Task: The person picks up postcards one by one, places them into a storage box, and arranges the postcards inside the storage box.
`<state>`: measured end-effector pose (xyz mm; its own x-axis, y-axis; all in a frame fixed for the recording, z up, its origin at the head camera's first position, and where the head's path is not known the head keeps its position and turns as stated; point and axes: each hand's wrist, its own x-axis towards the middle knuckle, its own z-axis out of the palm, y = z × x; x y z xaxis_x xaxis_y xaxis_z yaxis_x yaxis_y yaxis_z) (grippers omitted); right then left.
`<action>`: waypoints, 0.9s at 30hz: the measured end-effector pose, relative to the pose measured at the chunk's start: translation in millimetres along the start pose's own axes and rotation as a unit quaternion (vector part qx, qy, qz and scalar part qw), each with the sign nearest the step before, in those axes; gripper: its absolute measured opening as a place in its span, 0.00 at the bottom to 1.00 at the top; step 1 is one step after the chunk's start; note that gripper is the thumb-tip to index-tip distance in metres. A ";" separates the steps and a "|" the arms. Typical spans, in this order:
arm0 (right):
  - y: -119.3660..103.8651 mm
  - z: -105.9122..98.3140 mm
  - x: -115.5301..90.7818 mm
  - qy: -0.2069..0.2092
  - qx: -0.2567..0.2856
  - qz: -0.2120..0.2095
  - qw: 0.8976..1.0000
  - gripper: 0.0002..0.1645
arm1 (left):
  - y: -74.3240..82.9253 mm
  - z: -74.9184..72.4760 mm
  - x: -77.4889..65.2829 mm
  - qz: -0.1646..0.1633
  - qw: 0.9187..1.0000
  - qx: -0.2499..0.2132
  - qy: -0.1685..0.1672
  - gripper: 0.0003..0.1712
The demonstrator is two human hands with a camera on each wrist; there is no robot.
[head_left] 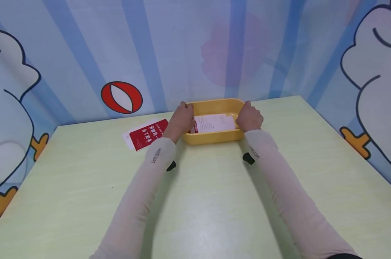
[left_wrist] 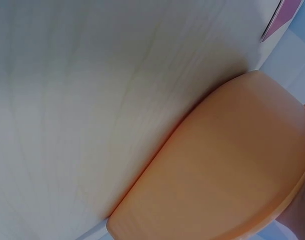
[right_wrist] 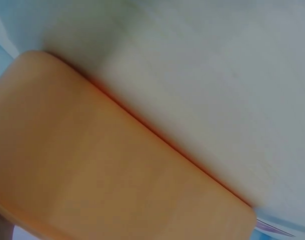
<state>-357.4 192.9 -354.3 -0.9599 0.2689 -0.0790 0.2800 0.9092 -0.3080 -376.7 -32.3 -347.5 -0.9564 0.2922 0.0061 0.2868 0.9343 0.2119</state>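
Observation:
A shallow yellow plastic tray (head_left: 211, 138) stands near the back edge of the table. My left hand (head_left: 182, 120) grips its left end by the rim, and my right hand (head_left: 249, 117) grips the right end the same way. Inside lies a white printed card (head_left: 215, 123) with a red strip at its left. Both wrist views look at the tray's outer wall from close by: the orange-looking side (left_wrist: 212, 160) fills the lower right in the left one, and the wall (right_wrist: 102, 160) fills the lower left in the right one.
Left of the tray, a red card (head_left: 148, 134) with white lettering lies over a pale sheet (head_left: 128, 140) on the light green table (head_left: 208, 201). Directly behind the table hangs a blue striped backdrop (head_left: 182, 54) with cartoon figures and a red and white ball.

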 end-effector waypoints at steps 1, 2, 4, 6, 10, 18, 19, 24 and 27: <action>0.2 0.0 0.5 0.002 0.000 -0.001 1.000 0.30 | 0.6 -0.3 0.2 -0.002 1.000 0.000 0.001 0.33; 0.4 -0.1 0.9 0.003 -0.001 -0.003 1.000 0.30 | 1.1 -0.6 0.4 -0.004 1.000 0.002 0.002 0.33; 0.7 -0.6 1.5 0.005 -0.003 -0.005 1.000 0.30 | 2.4 -1.4 0.6 -0.006 1.000 0.004 0.003 0.32; 1.2 -1.1 2.4 0.006 -0.007 -0.005 1.000 0.30 | 3.7 -2.0 0.8 -0.005 1.000 0.006 0.004 0.32; 1.1 -1.8 3.2 -0.001 -0.009 -0.001 1.000 0.29 | 4.3 -2.9 -0.3 -0.004 1.000 0.007 0.007 0.32; 3.4 -3.1 7.0 -0.013 0.002 -0.003 1.000 0.33 | 4.8 -1.8 2.0 0.013 1.000 -0.007 0.010 0.30; 3.9 -3.2 8.0 -0.012 0.003 -0.003 1.000 0.34 | 4.9 -1.8 2.4 0.016 1.000 -0.011 0.011 0.30; 4.9 -4.9 10.7 -0.013 0.008 -0.007 1.000 0.36 | 3.9 -1.2 6.0 0.027 0.999 -0.028 0.019 0.29; 5.1 -5.9 11.0 -0.014 0.010 -0.005 1.000 0.32 | 4.4 -1.8 7.4 0.034 0.999 -0.034 0.022 0.29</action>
<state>-366.5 202.4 -351.2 -0.9625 0.2512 -0.1024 0.2711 0.9048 -0.3285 -382.6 -26.4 -344.8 -0.9369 0.3432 0.0659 0.3476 0.8960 0.2763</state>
